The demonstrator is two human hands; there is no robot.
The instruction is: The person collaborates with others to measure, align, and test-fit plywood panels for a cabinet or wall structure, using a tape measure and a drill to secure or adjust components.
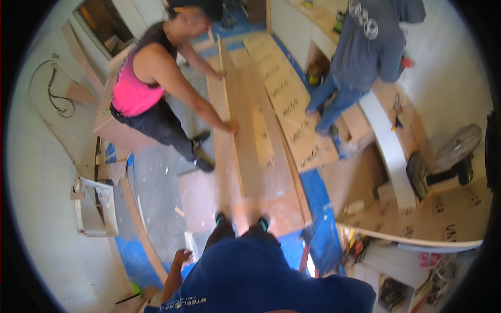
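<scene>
Head view: wearer's left hand (182, 256) hangs at lower left, fingers loosely curled, holding nothing; right hand not in view. Long plywood board (245, 130) lies on the floor at centre frame, running up from the wearer's shoes (241, 221). A co-worker's 2 hands (231, 125) steady an upright strip (228, 99) on its left edge, so it looks set but not fixed. Second person (360, 57) stands upper right; fan (459, 148) and tools (357, 245) crowd the right.

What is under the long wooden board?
The long wooden board lies on brown floor paper and blue floor covering. Whatever lies directly beneath the board is covered.
</scene>
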